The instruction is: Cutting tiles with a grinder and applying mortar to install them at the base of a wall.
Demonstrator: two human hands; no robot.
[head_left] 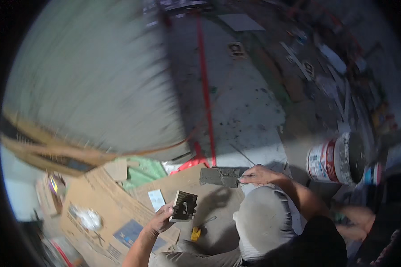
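Observation:
My left hand [163, 218] grips a small tile [185, 205] with light, ribbed edges. Dark, wet-looking mortar lies in a patch on the tile's face. To the right, my right hand [259, 174] is closed round the handle end of a trowel [219, 176]. Its flat rectangular blade points left and is coated in grey mortar. Tile and trowel are apart, both above the cardboard. My bent knee [265, 220] in grey cloth rises below the right hand. On the ground between my arms lies a small yellow object [195, 233], too small to name.
Cardboard sheets [107, 196] cover the ground, with a white plastic bag [89, 219] on them. A labelled bucket [329, 160] lies tilted at right. A large pale panel [102, 80] fills the upper left. Bare limbs [358, 218], apparently another person's, show at lower right.

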